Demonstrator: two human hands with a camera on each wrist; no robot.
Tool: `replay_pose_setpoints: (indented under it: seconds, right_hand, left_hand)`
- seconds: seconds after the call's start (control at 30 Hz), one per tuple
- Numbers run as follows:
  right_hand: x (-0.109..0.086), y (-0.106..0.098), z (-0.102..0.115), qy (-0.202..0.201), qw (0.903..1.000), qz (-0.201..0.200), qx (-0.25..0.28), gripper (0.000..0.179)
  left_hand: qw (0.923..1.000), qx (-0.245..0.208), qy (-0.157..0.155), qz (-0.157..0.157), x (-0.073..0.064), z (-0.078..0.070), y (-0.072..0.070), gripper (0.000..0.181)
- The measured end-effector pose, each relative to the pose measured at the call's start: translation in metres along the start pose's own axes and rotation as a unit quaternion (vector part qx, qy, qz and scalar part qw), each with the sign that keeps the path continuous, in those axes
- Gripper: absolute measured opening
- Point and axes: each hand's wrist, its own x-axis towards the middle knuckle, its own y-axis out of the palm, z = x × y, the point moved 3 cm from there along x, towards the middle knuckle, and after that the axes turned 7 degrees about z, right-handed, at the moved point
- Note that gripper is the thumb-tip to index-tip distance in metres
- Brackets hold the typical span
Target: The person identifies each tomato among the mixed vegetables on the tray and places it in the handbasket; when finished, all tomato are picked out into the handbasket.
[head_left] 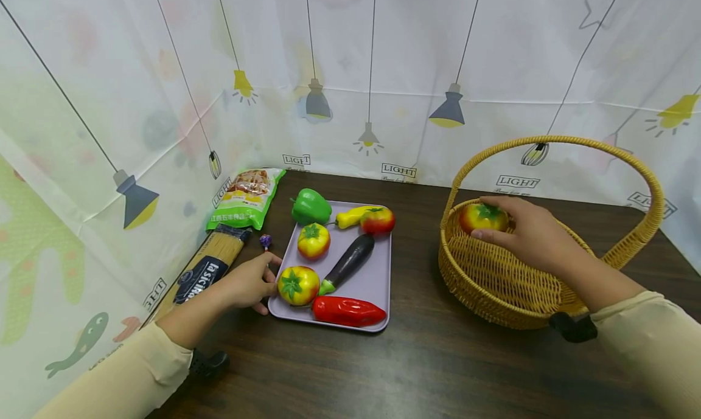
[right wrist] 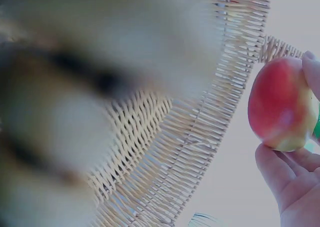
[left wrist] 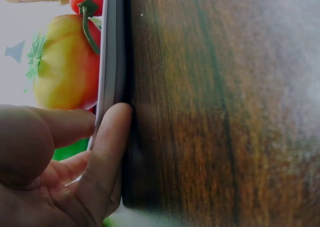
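One tomato [head_left: 482,218] in right hand [head_left: 526,232]; eggplant [head_left: 352,261], head view only

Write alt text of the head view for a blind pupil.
A right hand holds a round red-and-yellow fruit at a handled yellow wicker basket. The left hand grips the edge of a rectangular lilac tray of colourful produce, including a long purple eggplant. Basket and tray stand on a dark brown table.
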Motion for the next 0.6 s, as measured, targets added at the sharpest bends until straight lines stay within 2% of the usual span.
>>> replay_pose_setpoints:
  seconds: [0.37,0.6]
  right_hand:
    - [0.006,-0.013,0.006,-0.008,0.9998,-0.004,-0.016,0.082]
    - [0.013,-0.016,0.001,0.000,0.9999,0.003,-0.013,0.084]
  left_hand:
    - [1.0000,-0.006,0.002,-0.003,0.000,0.002,-0.001,0.049]
    - [1.0000,-0.006,0.001,-0.001,0.000,0.002,0.000,0.050]
